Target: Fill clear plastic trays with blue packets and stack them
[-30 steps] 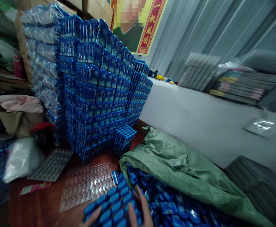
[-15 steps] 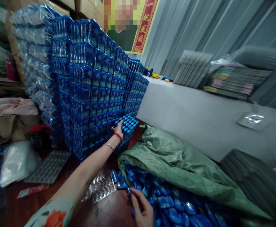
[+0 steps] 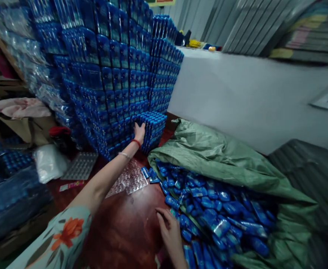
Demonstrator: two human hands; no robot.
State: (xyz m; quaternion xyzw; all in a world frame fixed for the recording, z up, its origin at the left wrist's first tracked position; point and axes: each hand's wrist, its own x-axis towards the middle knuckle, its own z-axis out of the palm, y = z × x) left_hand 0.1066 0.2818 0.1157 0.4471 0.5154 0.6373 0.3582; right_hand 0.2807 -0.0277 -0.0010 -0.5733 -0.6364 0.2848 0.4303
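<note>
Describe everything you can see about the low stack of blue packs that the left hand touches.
The low stack of blue packs stands upright on the dark red-brown table, against the foot of the tall wall of blue packs. It looks like layers of small glossy blue pieces, with rows of rounded ends on its top and front. The left hand rests against its left side. The green sack lies to its right.

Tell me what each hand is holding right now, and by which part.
Neither hand clearly holds anything. The left hand lies flat against the side of the short stack of blue packs. The right hand rests at the edge of the loose blue packets.
</note>
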